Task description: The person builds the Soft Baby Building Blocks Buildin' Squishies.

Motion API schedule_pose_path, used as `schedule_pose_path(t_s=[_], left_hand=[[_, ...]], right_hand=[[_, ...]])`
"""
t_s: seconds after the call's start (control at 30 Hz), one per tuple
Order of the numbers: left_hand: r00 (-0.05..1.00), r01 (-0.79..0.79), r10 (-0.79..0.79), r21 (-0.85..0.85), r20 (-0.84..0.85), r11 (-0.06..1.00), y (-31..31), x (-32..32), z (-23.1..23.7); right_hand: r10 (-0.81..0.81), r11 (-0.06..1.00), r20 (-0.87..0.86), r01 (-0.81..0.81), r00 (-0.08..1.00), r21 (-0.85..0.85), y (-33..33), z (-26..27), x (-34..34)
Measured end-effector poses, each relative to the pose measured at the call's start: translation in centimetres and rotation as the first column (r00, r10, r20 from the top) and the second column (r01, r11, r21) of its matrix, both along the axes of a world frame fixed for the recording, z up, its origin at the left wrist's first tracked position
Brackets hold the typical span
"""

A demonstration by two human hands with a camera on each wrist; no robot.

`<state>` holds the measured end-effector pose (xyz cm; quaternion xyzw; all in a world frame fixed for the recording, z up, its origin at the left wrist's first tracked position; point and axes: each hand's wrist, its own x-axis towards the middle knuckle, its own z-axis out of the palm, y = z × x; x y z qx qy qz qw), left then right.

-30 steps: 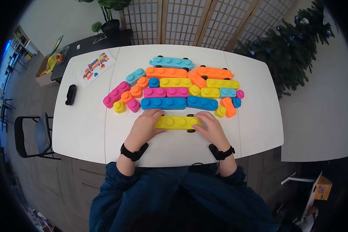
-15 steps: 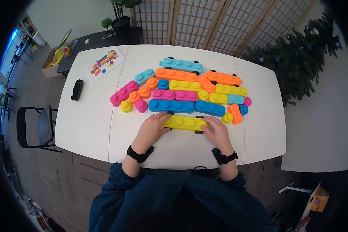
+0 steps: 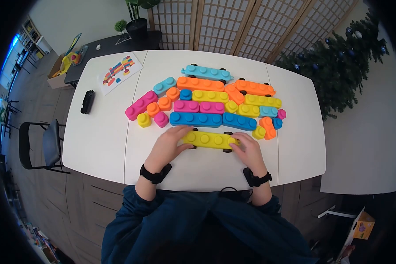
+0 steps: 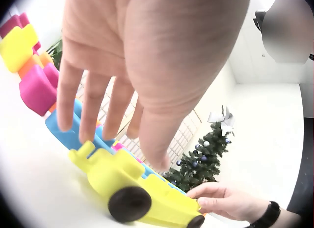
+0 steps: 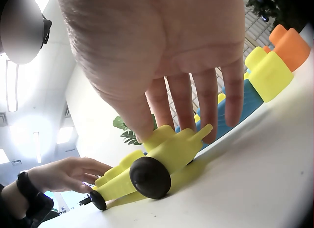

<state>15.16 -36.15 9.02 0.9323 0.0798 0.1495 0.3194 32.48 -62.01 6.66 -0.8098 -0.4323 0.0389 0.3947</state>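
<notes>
While printed picture sheet (image 3: 119,72) lies upper left on bench (image 3: 92,145), blue blocks (image 3: 196,119) sit just beyond yellow car (image 3: 210,140) at centre; left hand (image 3: 166,146) straight-fingered over one end, right hand (image 3: 251,153) pinching other.

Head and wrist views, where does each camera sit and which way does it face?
Head: on the head, facing forward and down at the table; sleeves, left grip and right grip show.
Left wrist: worn there, looking past the left grip along the yellow wheeled block to the right grip.
Right wrist: worn there, looking past the right grip along the block to the left grip.
Both wrist views share the block, from opposite ends.
</notes>
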Motion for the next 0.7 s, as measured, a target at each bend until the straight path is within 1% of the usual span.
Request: schedule_pose_path(t_s=[0.03, 0.07, 0.1, 0.13, 0.17, 0.23, 0.27, 0.4, 0.47, 0.5, 0.57, 0.6, 0.67, 0.7], left_hand=[[0.997, -0.033, 0.032, 0.013, 0.069, 0.999, 0.6, -0.1, 0.3], [0.997, -0.029, 0.028, 0.012, 0.069, 1.000, 1.2, -0.1, 0.4], [0.976, -0.184, 0.176, 0.052, 0.127, 0.982, 1.9, -0.1, 0.6], [0.929, -0.336, 0.316, 0.083, 0.191, 0.938, 2.6, -0.1, 0.6], [0.931, -0.332, 0.313, 0.083, 0.190, 0.940, 3.3, -0.1, 0.5], [0.908, -0.418, 0.402, 0.163, 0.120, 0.894, 4.5, 0.1, 0.1], [0.911, -0.413, 0.409, 0.127, 0.057, 0.902, 4.9, 0.1, -0.1], [0.918, -0.394, 0.383, 0.148, 0.099, 0.907, 5.9, 0.3, -2.2], [0.904, -0.427, 0.424, 0.046, 0.053, 0.903, 6.0, 0.2, -2.0], [0.905, -0.425, 0.423, 0.045, 0.052, 0.904, 5.9, 0.1, -1.7], [0.910, -0.410, 0.393, 0.147, 0.133, 0.900, 5.5, -0.6, 0.2], [0.911, -0.409, 0.392, 0.146, 0.132, 0.901, 5.3, -0.9, 1.0], [0.960, -0.216, 0.198, 0.072, 0.198, 0.974, 4.8, -1.4, 2.4], [0.961, -0.214, 0.197, 0.071, 0.197, 0.974, 4.3, -1.4, 2.7]], right_hand=[[-0.004, 1.000, -0.004, 0.004, 1.000, 0.000, -0.1, 0.1, 0.0], [-0.010, 1.000, -0.008, 0.010, 1.000, 0.001, -0.2, 0.1, 0.0], [-0.014, 1.000, -0.008, 0.014, 1.000, -0.001, -0.3, 0.3, -0.1], [-0.004, 1.000, 0.001, 0.004, 1.000, 0.017, -0.3, 0.5, -0.1], [0.004, 0.999, 0.010, -0.005, 1.000, 0.035, -0.4, 0.6, -0.2], [0.004, 1.000, 0.024, -0.004, 1.000, 0.020, -0.5, 0.4, -0.1], [0.009, 1.000, 0.041, -0.009, 0.999, 0.006, -0.5, 0.3, -0.1], [0.001, 1.000, 0.022, -0.001, 1.000, -0.002, -0.4, -0.1, 0.1], [0.012, 1.000, 0.015, -0.013, 1.000, 0.014, -0.3, -0.2, 0.0], [0.011, 1.000, 0.014, -0.011, 1.000, 0.013, -0.3, -0.2, 0.0], [0.021, 1.000, 0.011, -0.022, 1.000, 0.015, -0.2, -0.2, 0.1], [0.020, 1.000, 0.010, -0.020, 1.000, 0.013, -0.2, -0.2, 0.2], [0.021, 1.000, 0.022, -0.021, 1.000, 0.008, -0.2, -0.2, 0.3], [0.019, 1.000, 0.021, -0.019, 1.000, 0.008, -0.1, -0.2, 0.3]])
